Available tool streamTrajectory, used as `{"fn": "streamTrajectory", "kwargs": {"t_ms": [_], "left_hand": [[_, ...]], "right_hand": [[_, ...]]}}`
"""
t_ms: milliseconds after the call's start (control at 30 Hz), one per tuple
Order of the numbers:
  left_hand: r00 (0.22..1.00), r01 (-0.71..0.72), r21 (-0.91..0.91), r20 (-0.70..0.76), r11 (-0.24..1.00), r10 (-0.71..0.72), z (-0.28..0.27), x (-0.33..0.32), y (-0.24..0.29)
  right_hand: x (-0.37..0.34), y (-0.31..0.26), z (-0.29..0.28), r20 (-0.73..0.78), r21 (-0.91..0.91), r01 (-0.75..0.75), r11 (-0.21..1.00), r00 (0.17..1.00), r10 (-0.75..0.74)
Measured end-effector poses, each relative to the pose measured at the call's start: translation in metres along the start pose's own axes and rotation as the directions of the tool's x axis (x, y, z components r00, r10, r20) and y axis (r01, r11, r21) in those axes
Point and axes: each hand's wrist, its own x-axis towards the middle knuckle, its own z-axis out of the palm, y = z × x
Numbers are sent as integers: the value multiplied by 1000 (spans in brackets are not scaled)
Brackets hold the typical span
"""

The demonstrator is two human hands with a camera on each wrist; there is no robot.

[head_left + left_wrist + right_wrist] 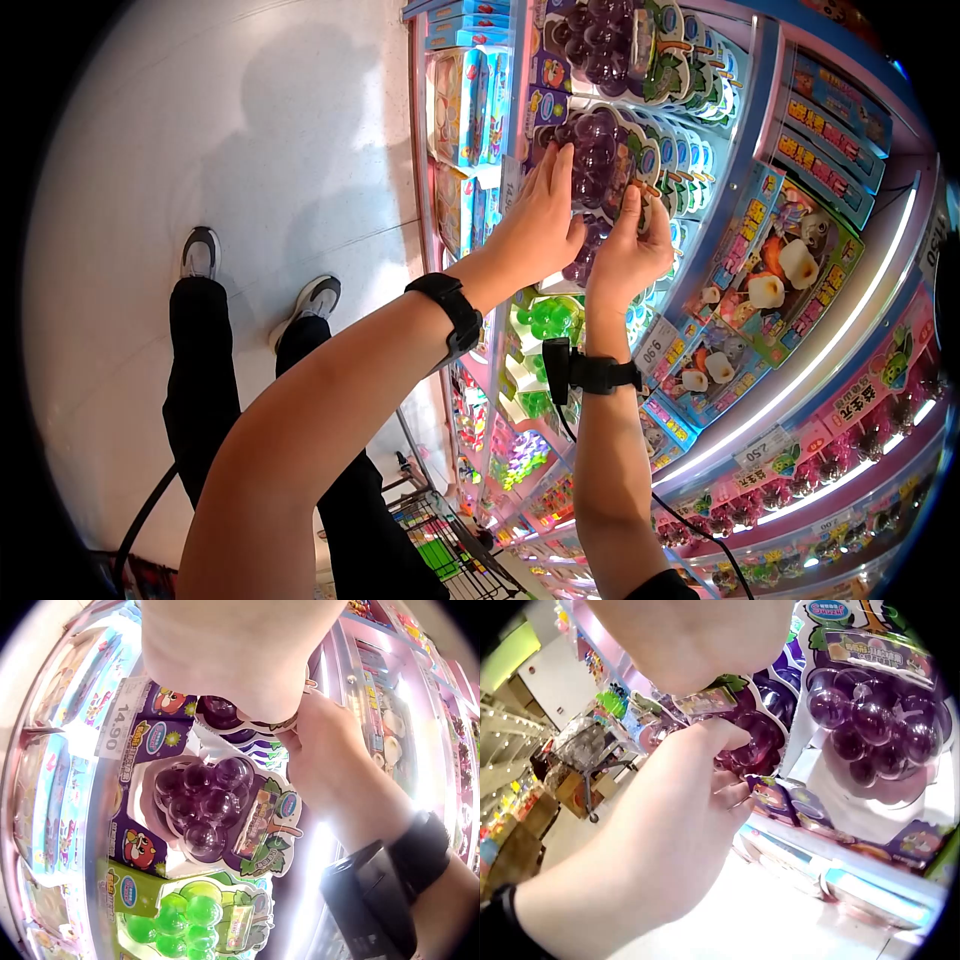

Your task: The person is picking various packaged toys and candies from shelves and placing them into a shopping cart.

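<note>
A purple grape-shaped pack [597,150], clear bubbles on a leaf-topped card, is between both hands at the front of a shelf row. My left hand [538,225] holds its lower end; in the right wrist view the thumb lies over the bubbles and the fingers curl underneath. My right hand [630,255] pinches the card near its leafy stem end, thumb and fingers at the edge. Part of the pack [761,739] is hidden behind the hands in both wrist views. Beside it another purple grape pack [202,802] sits in its purple display box [139,844].
Green grape packs [548,318] stand in the neighbouring box. A price tag [116,720] runs along the shelf front. Boxed sweets [780,270] fill the adjoining shelf, and blue boxes [465,110] line another. A shopping cart [450,550] stands near the legs on the pale floor [130,200].
</note>
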Motion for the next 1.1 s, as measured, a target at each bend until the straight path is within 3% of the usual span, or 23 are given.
{"fn": "streamTrajectory", "kwargs": {"t_ms": [167,200,367,467,567,767,967,1100], "left_hand": [[999,22,11,46,1000,-23,-3,-2,5],[999,-2,-8,48,1000,2,-4,-4,5],[999,-51,39,8,998,51,-1,-14,18],[999,-43,4,-27,999,43,4,-22,25],[997,-55,-40,-49,998,53,6,-25,21],[993,-106,-54,-51,993,103,0,-20,7],[998,-53,-16,-16,998,53,-3,-8,-2],[997,-71,18,17,997,71,-2,-7,-7]], "right_hand": [[-3,1,11,-110,65,95,993,990,-88],[-6,0,10,-97,89,12,996,995,-3],[-4,-10,-5,-88,236,-91,968,989,115],[-5,-14,-13,-67,130,-146,981,986,156],[-8,-12,-12,-97,41,-107,993,989,111],[-10,-18,-6,-58,46,-59,997,996,62],[-12,-13,7,-29,-18,38,999,999,-38],[-11,-9,14,-74,85,14,996,997,-8]]}}
